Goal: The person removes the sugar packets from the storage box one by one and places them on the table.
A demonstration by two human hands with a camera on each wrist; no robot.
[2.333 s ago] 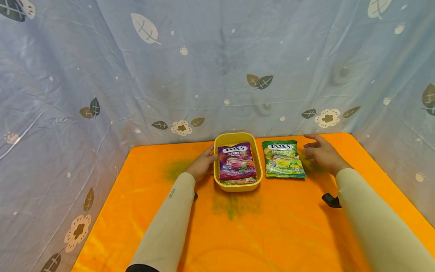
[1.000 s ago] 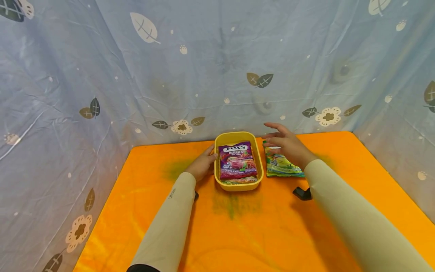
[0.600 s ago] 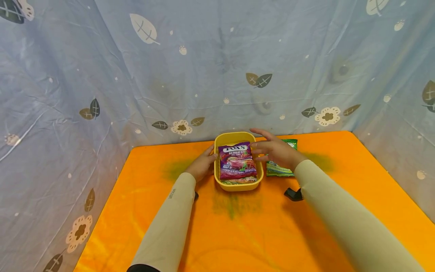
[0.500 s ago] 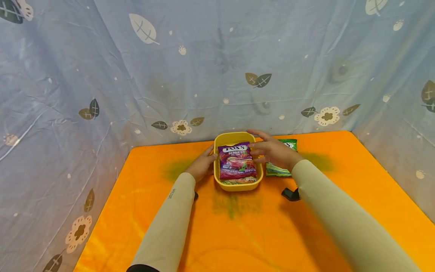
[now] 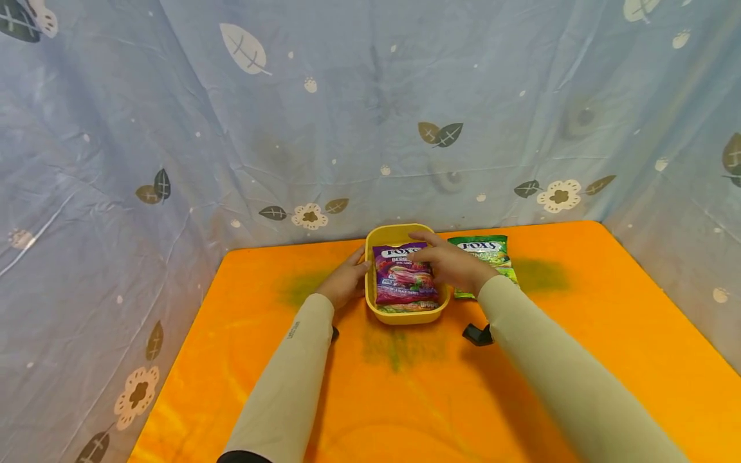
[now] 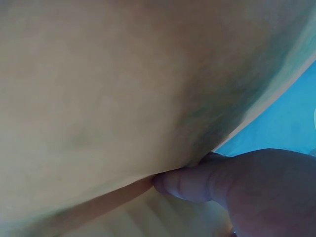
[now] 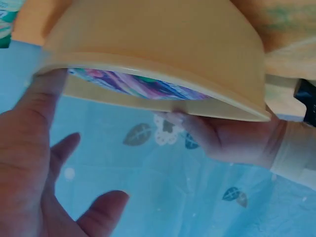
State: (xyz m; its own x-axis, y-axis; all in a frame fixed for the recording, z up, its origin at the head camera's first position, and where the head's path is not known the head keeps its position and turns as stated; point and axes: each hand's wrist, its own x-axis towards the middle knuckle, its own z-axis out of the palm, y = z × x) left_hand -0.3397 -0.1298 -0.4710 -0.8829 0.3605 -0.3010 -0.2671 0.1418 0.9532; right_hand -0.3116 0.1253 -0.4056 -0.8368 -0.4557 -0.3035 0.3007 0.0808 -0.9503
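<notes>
A yellow plastic bin [image 5: 438,311] stands near the table's back edge. Inside lies a purple bag of Fox's Berries candy [image 5: 399,283] on top of another bag, of which only a strip [image 5: 408,307] shows. My left hand [image 5: 343,283] holds the bin's left side, thumb at the rim; the bin wall [image 6: 98,89] fills most of the left wrist view. My right hand [image 5: 454,263] reaches over the bin's right rim with spread fingers, above the purple bag's upper right part. In the right wrist view this hand [image 7: 29,153] has nothing in its fingers.
Right of the bin lies a green bag of Fox's Spring Tea candy [image 5: 492,247], partly covered by my right hand. An orange cloth [image 5: 399,399] covers the table. A blue patterned curtain [image 5: 347,128] rises right behind it.
My right hand has moved left from beside the green bag, across it, to over the bin's inside. My left hand stays at the bin; the bags lie as before.
</notes>
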